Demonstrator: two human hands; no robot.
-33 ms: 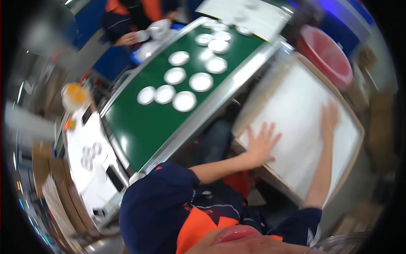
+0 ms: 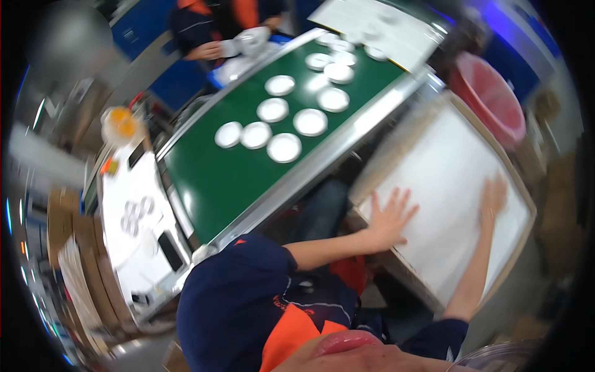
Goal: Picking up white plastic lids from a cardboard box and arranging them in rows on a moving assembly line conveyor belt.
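My left hand (image 2: 392,220) is spread with its fingers apart over the near-left edge of a white sheet-like surface (image 2: 434,217). My right hand (image 2: 493,197) lies stretched out, palm down, toward the right side of the same surface. Nothing is held in either hand. Brown cardboard walls (image 2: 525,230) surround the white surface, like a wide carton with a white layer in it. Whether the layer is paper, foam or film, I cannot tell.
Left of the carton runs a green conveyor belt (image 2: 217,186) with several round white pieces (image 2: 310,122). A pink tub (image 2: 489,102) stands beyond the carton. Across the belt a person's hand (image 2: 207,51) holds something white. A white side table (image 2: 127,248) is at far left.
The whole view has shifted and turned slightly. My right hand seems a little nearer on the white surface; my left hand stays at its near-left edge.
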